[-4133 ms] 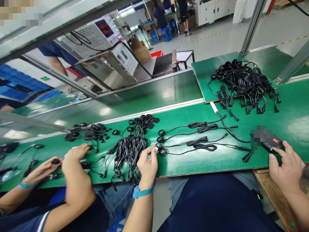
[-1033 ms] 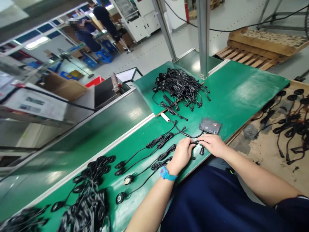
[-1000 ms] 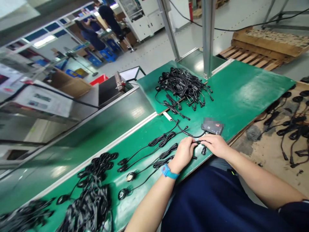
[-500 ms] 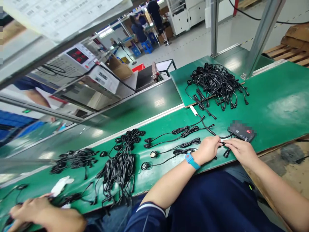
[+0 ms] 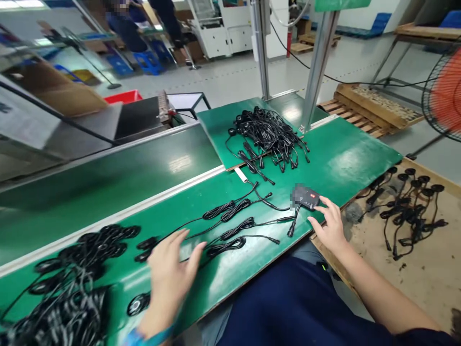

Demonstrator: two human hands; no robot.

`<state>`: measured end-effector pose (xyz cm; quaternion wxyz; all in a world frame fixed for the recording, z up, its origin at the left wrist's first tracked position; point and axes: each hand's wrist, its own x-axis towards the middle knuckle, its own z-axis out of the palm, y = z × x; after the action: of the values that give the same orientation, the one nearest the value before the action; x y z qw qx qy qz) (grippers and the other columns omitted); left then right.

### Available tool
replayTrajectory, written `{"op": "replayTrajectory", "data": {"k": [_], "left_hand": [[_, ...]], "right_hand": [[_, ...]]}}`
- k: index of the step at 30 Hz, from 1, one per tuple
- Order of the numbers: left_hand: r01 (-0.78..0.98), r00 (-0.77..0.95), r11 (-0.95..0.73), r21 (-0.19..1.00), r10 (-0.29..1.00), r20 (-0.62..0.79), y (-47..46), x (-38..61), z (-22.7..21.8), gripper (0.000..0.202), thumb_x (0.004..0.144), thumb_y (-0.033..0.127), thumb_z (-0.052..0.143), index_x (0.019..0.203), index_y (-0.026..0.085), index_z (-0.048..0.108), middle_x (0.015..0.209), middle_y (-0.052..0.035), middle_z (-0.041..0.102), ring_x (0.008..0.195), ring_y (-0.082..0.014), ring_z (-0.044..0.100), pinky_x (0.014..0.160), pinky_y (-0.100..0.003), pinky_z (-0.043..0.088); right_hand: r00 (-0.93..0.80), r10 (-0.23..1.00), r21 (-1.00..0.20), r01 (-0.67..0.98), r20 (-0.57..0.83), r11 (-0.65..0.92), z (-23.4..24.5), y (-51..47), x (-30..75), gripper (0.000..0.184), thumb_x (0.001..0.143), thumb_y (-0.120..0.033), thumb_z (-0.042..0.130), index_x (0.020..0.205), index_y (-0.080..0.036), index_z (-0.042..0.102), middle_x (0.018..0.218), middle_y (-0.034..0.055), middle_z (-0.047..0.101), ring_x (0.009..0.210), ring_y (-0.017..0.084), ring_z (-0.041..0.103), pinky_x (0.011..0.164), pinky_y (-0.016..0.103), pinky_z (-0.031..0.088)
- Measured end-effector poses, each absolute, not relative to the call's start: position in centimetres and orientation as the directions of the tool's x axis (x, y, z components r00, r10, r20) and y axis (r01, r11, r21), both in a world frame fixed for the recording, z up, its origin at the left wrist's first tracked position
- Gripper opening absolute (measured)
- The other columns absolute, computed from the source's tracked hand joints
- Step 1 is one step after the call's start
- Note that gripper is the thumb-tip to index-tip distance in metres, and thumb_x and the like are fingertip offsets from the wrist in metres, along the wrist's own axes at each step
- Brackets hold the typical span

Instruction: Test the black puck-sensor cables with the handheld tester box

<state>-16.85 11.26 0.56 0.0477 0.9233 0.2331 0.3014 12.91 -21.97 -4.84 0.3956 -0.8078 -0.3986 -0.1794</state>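
My left hand (image 5: 173,274), with a blue wristband, hovers over the round ends of the coiled black cables, thumb and fingers apart. It hides part of them; whether it touches one I cannot tell. Close by lies a round cable head (image 5: 139,303) with a pale ring-shaped face. My right hand (image 5: 329,226) has its fingers spread at the right edge of a small black box (image 5: 310,198) with a red mark. A lead ending in a black connector (image 5: 291,229) runs from the box. Several coiled cables (image 5: 237,228) lie in a row between my hands.
A tangled cable pile (image 5: 266,134) sits on a raised green board (image 5: 212,125); another heap (image 5: 61,288) lies at left. More cables (image 5: 410,206) rest on a brown surface at right. A metal post (image 5: 319,72) and an orange fan (image 5: 446,91) stand beyond. Two people are in the background.
The view has swung right. My hands have let go of the connector and moved apart: the left toward the round cable ends, the right to the box. Both have opened.
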Motion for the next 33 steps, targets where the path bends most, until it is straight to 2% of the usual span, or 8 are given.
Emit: {"op": "replayTrajectory", "data": {"k": [3,6,9,11,15,19,25,33], "left_hand": [[0.573,0.701,-0.801,0.173,0.588,0.403,14.6,-22.6,-0.3,0.065,0.089,0.077,0.051,0.121,0.022,0.061,0.119,-0.0173,0.067,0.114,-0.044,0.062,0.094,-0.061,0.053],[0.618,0.69,-0.739,0.267,0.673,0.266,15.7,-25.9,-1.4,0.071,0.081,0.085,0.053,0.115,0.024,0.063,0.108,-0.0133,0.069,0.102,-0.0388,0.067,0.085,-0.052,0.058],[0.619,0.66,-0.679,0.394,0.722,0.208,15.3,-26.8,-2.0,0.064,0.082,0.078,0.06,0.11,0.021,0.066,0.1,-0.0106,0.072,0.087,-0.0305,0.069,0.082,-0.043,0.058],[0.614,0.637,-0.653,0.443,0.742,0.21,14.8,-26.7,-2.0,0.055,0.086,0.071,0.061,0.108,0.021,0.067,0.1,-0.0097,0.073,0.087,-0.0283,0.069,0.084,-0.041,0.057],[0.612,0.614,-0.623,0.487,0.763,0.205,14.4,-26.3,-1.8,0.04,0.09,0.054,0.066,0.11,0.02,0.066,0.103,-0.0089,0.072,0.089,-0.0256,0.067,0.085,-0.039,0.056],[0.612,0.606,-0.61,0.503,0.771,0.198,14.2,-26.4,-1.8,0.033,0.089,0.043,0.07,0.113,0.02,0.066,0.102,-0.0075,0.069,0.087,-0.0232,0.064,0.083,-0.037,0.054],[0.613,0.6,-0.599,0.515,0.777,0.191,14.3,-26.5,-1.8,0.03,0.086,0.038,0.074,0.107,0.019,0.066,0.094,-0.0048,0.067,0.081,-0.0211,0.06,0.077,-0.034,0.051],[0.598,0.603,-0.591,0.541,0.777,0.183,14.2,-26.5,-1.5,0.031,0.087,0.04,0.073,0.109,0.019,0.066,0.098,-0.0059,0.069,0.084,-0.0218,0.062,0.081,-0.036,0.052]], "right_hand": [[0.627,0.568,-0.438,0.779,0.534,-0.449,-5.5,-22.8,13.3,0.032,0.102,-0.044,0.061,0.125,-0.022,0.06,0.154,0.0159,0.043,0.138,0.036,0.046,0.11,0.059,0.042],[0.617,0.592,-0.379,0.787,0.519,-0.487,-6.0,-22.7,13.3,0.035,0.104,-0.046,0.055,0.13,-0.022,0.058,0.156,0.0157,0.041,0.138,0.035,0.047,0.111,0.056,0.041],[0.606,0.594,-0.342,0.793,0.529,-0.504,-5.8,-22.6,13.4,0.035,0.104,-0.047,0.055,0.128,-0.022,0.06,0.156,0.0153,0.043,0.137,0.034,0.049,0.112,0.053,0.04],[0.594,0.6,-0.329,0.801,0.535,-0.5,-5.7,-22.7,13.7,0.035,0.102,-0.049,0.056,0.124,-0.022,0.062,0.155,0.0144,0.044,0.137,0.034,0.049,0.113,0.052,0.04],[0.586,0.604,-0.303,0.805,0.54,-0.511,-6.4,-22.6,14.8,0.041,0.1,-0.056,0.053,0.121,-0.022,0.063,0.155,0.0134,0.045,0.138,0.036,0.049,0.112,0.051,0.042],[0.611,0.569,-0.312,0.783,0.55,-0.539,-6.9,-22.2,14.8,0.048,0.099,-0.063,0.045,0.12,-0.024,0.062,0.155,0.0118,0.046,0.137,0.037,0.05,0.11,0.052,0.043],[0.642,0.566,-0.293,0.754,0.518,-0.588,-6.5,-22.1,14.3,0.049,0.099,-0.063,0.042,0.118,-0.023,0.063,0.155,0.0106,0.046,0.137,0.037,0.05,0.11,0.049,0.042],[0.619,0.556,-0.301,0.772,0.555,-0.56,-6.8,-22.1,14.6,0.045,0.098,-0.061,0.047,0.117,-0.024,0.063,0.152,0.0123,0.05,0.136,0.035,0.052,0.111,0.047,0.042]]}}
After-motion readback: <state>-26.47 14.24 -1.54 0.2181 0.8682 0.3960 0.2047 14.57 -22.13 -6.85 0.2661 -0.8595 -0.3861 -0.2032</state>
